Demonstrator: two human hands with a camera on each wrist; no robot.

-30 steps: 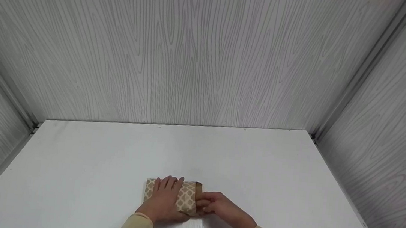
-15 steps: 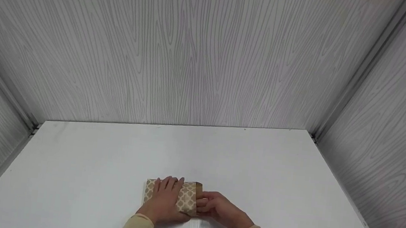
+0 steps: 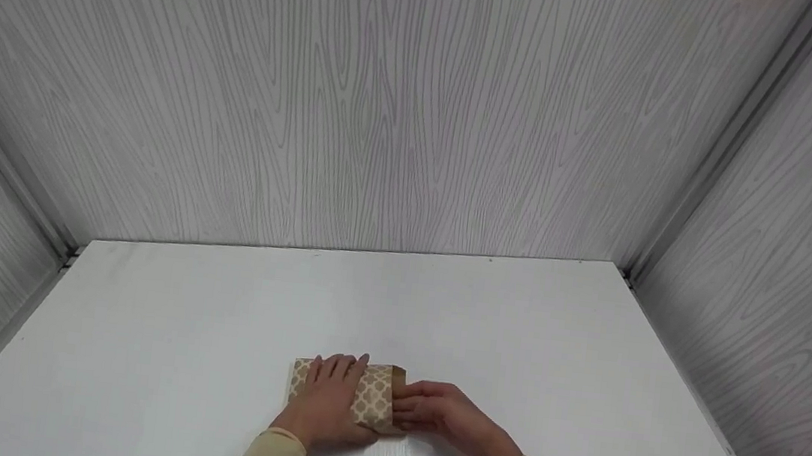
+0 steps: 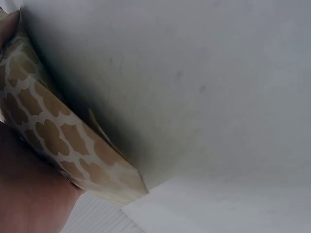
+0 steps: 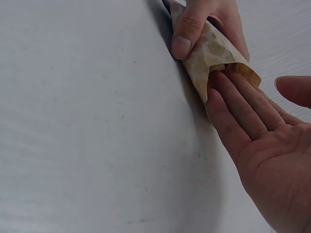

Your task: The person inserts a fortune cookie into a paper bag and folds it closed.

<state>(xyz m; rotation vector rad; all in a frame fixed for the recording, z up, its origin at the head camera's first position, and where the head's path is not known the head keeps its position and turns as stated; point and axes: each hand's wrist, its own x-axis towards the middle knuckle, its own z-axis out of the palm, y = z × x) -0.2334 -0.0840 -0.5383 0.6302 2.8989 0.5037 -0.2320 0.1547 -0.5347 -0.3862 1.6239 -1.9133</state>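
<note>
A small paper bag (image 3: 374,398) with a tan and white lattice pattern lies sideways on the white table, its mouth facing right. Across it lies my left hand (image 3: 328,410), fingers over the far edge and thumb along the near side, gripping it. My right hand (image 3: 448,417) reaches into the mouth from the right. In the right wrist view, the straight fingers (image 5: 245,109) enter the brown-lined opening, fingertips hidden inside, with the thumb apart outside. The left wrist view shows the bag's patterned side (image 4: 53,133) and a lifted flap at its edge.
The white table (image 3: 232,300) extends around the hands on all sides. A grey wood-grain panel (image 3: 357,117) stands along its back edge, with similar panels at the left and right (image 3: 791,299).
The right hand's fingers have straightened and slid along the bag's mouth, from a more curled pose. The left hand and the bag have hardly moved.
</note>
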